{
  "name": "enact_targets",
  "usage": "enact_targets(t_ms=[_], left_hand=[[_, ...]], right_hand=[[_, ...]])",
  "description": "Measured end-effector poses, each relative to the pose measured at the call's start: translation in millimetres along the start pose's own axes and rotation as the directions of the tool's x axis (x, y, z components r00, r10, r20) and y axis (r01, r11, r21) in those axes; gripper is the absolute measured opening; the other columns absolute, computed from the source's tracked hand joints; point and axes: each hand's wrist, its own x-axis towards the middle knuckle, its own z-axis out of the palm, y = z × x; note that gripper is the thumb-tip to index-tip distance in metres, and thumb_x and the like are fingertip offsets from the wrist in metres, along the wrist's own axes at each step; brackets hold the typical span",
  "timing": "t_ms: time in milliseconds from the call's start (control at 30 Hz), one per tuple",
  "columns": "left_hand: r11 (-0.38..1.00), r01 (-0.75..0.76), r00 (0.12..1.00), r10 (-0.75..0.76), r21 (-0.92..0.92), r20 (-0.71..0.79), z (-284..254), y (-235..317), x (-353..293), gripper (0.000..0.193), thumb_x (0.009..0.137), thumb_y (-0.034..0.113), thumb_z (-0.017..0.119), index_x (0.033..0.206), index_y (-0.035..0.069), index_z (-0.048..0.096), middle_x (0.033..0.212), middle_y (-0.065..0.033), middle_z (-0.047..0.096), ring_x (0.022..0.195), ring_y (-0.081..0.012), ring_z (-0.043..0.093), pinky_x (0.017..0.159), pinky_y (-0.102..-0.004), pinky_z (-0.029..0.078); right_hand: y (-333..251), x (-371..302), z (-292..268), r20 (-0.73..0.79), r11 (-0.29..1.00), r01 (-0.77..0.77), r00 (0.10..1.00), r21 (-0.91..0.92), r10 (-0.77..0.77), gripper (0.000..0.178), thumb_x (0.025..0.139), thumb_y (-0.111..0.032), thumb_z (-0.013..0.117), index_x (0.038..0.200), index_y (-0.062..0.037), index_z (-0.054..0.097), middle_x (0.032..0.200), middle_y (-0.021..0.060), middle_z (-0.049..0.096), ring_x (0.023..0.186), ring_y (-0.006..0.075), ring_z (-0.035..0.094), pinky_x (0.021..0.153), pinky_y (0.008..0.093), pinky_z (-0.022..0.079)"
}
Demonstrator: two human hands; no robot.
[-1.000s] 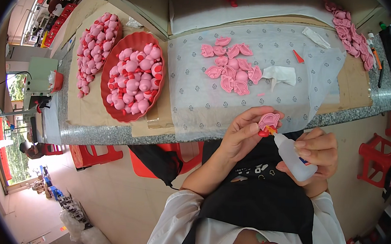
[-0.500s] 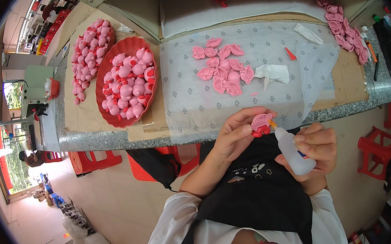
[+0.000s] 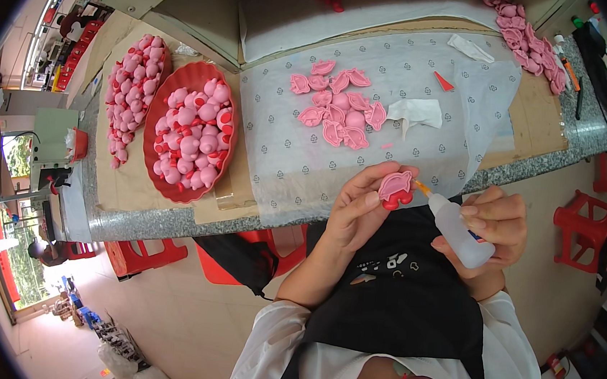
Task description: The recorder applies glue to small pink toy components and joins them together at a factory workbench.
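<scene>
One pink-and-red piece [image 3: 394,188] sits by the near edge of the table [image 3: 163,226]; I see the left hand [image 3: 355,207] pinching it, probably angled to suit the bottle [image 3: 456,230] the right hand [image 3: 499,225] grasps. Beyond, loose pink pieces [image 3: 340,101] lie seemingly within easy reach.

Left hand [image 3: 356,203] pinches, right hand [image 3: 495,226] curls inward, both elbows [image 3: 297,290] bent

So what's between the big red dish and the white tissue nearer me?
In the head view, a cluster of loose pink pieces lies between the dish and tissue, on the patterned sheet.
</scene>
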Motion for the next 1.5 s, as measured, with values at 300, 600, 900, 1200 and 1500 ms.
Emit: enact_targets(t_ms=[300, 600, 900, 1200, 1500], left_hand=[[1.0, -0.013, 0.999, 0.014, -0.021, 0.037, -1.6, 0.2, 0.5, 0.042, 0.077, 0.014, 0.05, 0.117, 0.005, 0.04, 0.119, -0.02, 0.039, 0.109, -0.023, 0.04, 0.092, -0.0342, 0.028], [1.0, -0.013, 1.0, 0.013, -0.002, -0.012, -1.1, -0.2, -0.1, 0.042, 0.077, 0.015, 0.051, 0.117, 0.006, 0.04, 0.118, -0.0187, 0.04, 0.108, -0.0248, 0.04, 0.093, -0.0363, 0.027], [0.999, -0.046, 0.998, 0.047, 0.014, -0.038, -2.0, -2.1, 1.2, 0.041, 0.076, 0.015, 0.052, 0.116, 0.008, 0.042, 0.116, -0.017, 0.041, 0.103, -0.0276, 0.041, 0.09, -0.039, 0.029], [0.998, -0.028, 0.999, 0.026, -0.048, -0.044, -3.4, -3.4, 1.4, 0.042, 0.077, 0.019, 0.052, 0.116, 0.009, 0.042, 0.115, -0.0165, 0.042, 0.102, -0.0272, 0.042, 0.089, -0.0396, 0.031], [0.985, -0.028, 0.999, 0.031, -0.173, 0.018, -6.9, -3.2, 2.4, 0.04, 0.079, 0.015, 0.049, 0.116, 0.004, 0.04, 0.117, -0.0183, 0.041, 0.106, -0.0259, 0.043, 0.093, -0.0361, 0.029]], right_hand=[[-0.2, -1.0, 1.4, 0.038, 0.999, -0.016, 0.999, -0.047, 0.018, 0.044, 0.054, -0.009, 0.076, 0.085, -0.0076, 0.045, 0.08, 0.0056, 0.046, 0.059, 0.012, 0.044, 0.053, 0.0226, 0.041], [3.0, -1.6, 4.8, 0.012, 1.0, -0.002, 1.0, -0.016, 0.002, 0.046, 0.048, -0.006, 0.078, 0.084, -0.0068, 0.049, 0.08, 0.0068, 0.048, 0.056, 0.0133, 0.046, 0.049, 0.0226, 0.039], [0.3, -2.7, 6.5, 0.016, 1.0, 0.023, 1.0, 0.021, -0.024, 0.049, 0.043, -0.003, 0.079, 0.084, -0.0052, 0.052, 0.078, 0.008, 0.05, 0.053, 0.0154, 0.048, 0.043, 0.0229, 0.036], [3.7, -3.2, 6.2, -0.012, 0.997, -0.025, 1.0, 0.073, 0.026, 0.049, 0.044, -0.001, 0.079, 0.085, -0.006, 0.052, 0.079, 0.007, 0.049, 0.054, 0.0138, 0.046, 0.046, 0.0222, 0.036], [5.1, -6.2, 6.3, -0.053, 0.996, -0.054, 0.997, 0.071, 0.058, 0.045, 0.041, -0.007, 0.081, 0.077, -0.0063, 0.054, 0.079, 0.0049, 0.05, 0.055, 0.0133, 0.047, 0.048, 0.0224, 0.037]])
